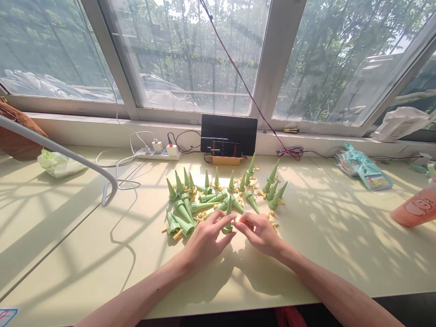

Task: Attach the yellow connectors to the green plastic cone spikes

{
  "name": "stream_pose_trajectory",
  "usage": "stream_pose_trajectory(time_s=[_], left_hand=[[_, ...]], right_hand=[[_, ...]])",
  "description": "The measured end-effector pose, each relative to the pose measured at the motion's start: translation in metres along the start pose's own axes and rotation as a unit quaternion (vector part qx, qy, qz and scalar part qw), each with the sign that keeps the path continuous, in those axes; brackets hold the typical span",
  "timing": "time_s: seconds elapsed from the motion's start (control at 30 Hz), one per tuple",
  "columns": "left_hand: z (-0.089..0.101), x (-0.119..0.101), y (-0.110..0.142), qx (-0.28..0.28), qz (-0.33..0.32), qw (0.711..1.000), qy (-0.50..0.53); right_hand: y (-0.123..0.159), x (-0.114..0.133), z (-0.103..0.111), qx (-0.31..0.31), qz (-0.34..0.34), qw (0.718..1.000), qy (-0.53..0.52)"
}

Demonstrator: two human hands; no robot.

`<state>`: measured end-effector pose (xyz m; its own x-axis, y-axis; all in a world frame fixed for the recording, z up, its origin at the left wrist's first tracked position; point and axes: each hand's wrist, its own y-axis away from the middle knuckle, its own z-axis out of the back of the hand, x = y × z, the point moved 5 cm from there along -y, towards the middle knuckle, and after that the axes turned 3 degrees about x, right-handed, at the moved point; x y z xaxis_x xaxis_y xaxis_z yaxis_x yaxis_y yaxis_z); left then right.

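My left hand [209, 236] grips a green plant watering spike [229, 210], its thumb and fingers around the wide base and the tip pointing up. Close beside it, my right hand [260, 232] is closed in a pinch at the spike's side. Whatever sits between those fingertips is too small and hidden to make out. Behind both hands lie loose green spikes [184, 211], some on their sides. Others stand upright, such as one spike [278, 195] at the right. Small yellow valve pieces [177, 235] lie among them or stick out from their bases.
A phone [226, 149] leans before a dark tablet [229, 129] at the window. A power strip [158, 153] with cables lies left of them. A grey curved bar [68, 152] crosses the left side. An orange cup [415, 206] and teal plastic packets [366, 168] are at the right.
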<state>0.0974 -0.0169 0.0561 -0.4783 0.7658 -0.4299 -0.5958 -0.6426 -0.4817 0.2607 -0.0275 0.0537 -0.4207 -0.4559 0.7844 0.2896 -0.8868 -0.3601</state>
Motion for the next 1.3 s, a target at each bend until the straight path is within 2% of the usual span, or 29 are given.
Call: stream_pose_trajectory(time_s=[0.73,0.93,1.07,1.3], left_hand=[[0.001,-0.002,-0.001,0.012,0.015,1.000,0.004],[0.001,0.001,-0.003,0.001,0.013,1.000,-0.002],[0.000,0.005,-0.001,-0.008,0.021,1.000,-0.008],[-0.001,0.005,-0.001,-0.007,0.030,0.999,-0.013]], right_hand=[[-0.002,-0.008,-0.003,0.027,-0.052,0.998,-0.032],[-0.003,-0.013,-0.003,-0.005,-0.068,0.996,-0.052],[-0.004,-0.014,-0.002,-0.016,-0.062,0.997,-0.033],[-0.001,-0.014,-0.009,0.028,-0.027,0.999,-0.001]])
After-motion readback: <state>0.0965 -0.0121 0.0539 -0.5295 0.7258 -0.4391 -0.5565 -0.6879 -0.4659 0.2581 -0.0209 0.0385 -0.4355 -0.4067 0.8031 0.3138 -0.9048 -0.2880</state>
